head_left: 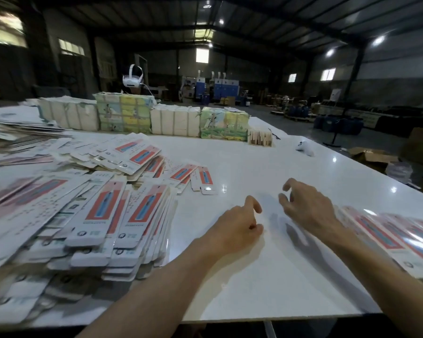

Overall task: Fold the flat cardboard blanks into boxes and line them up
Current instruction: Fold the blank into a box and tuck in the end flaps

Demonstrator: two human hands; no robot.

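Note:
A large heap of flat white cardboard blanks (103,215) with red and blue print covers the left of the white table (266,276). A row of folded boxes (391,237) lies side by side at the right edge. My left hand (239,225) hovers over bare table in the middle, fingers loosely curled, holding nothing. My right hand (305,203) is just to its right, fingers bent and spread, also holding nothing. One loose blank (204,180) lies beyond the hands.
Bundled stacks of printed packs (144,115) line the far side of the table. A person wearing a white headset (132,78) sits behind them. A small white controller (304,147) rests far right. Cartons stand on the floor to the right.

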